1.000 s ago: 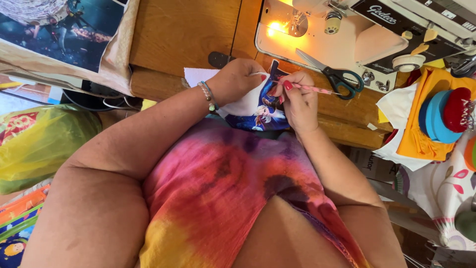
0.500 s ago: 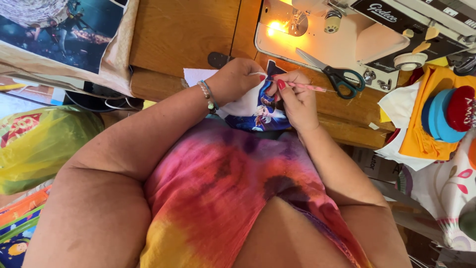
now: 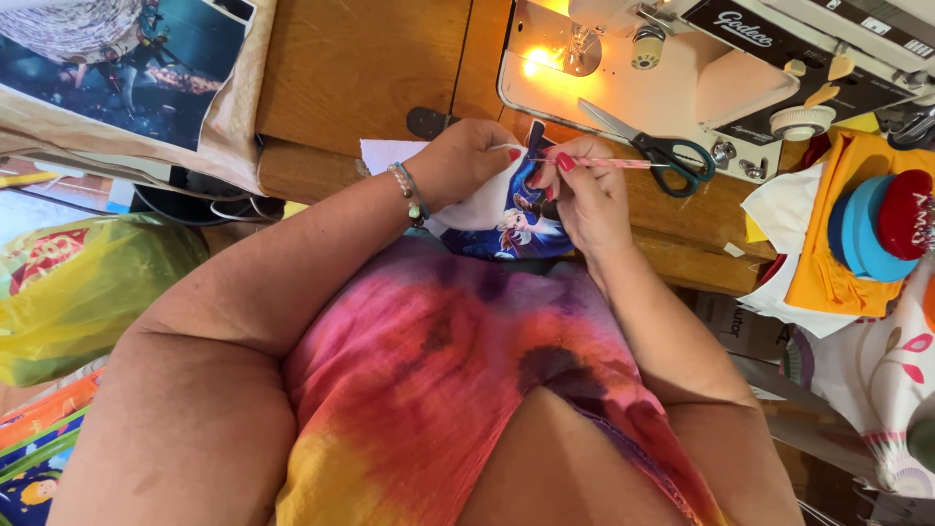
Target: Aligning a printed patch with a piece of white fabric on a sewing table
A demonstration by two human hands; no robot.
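My left hand (image 3: 469, 163) grips the top edge of a printed fabric piece (image 3: 506, 222), white on one side with a blue cartoon picture on the other. My right hand (image 3: 581, 190) pinches a thin pink tool (image 3: 623, 163) between thumb and fingers, its point lying against the fabric's edge near my left fingertips. Both hands meet just in front of the wooden sewing table (image 3: 370, 68). A beaded bracelet (image 3: 409, 193) circles my left wrist.
Black-and-teal scissors (image 3: 657, 148) lie on the white sewing machine (image 3: 701, 58), whose lamp glows. Yellow and white cloth with blue and red round pieces (image 3: 872, 229) are stacked at right. A printed picture fabric (image 3: 117, 68) lies top left, a yellow-green bag (image 3: 78, 292) at left.
Both hands stay on the fabric; my right hand with the pink tool has shifted slightly along the edge. Little else has moved.
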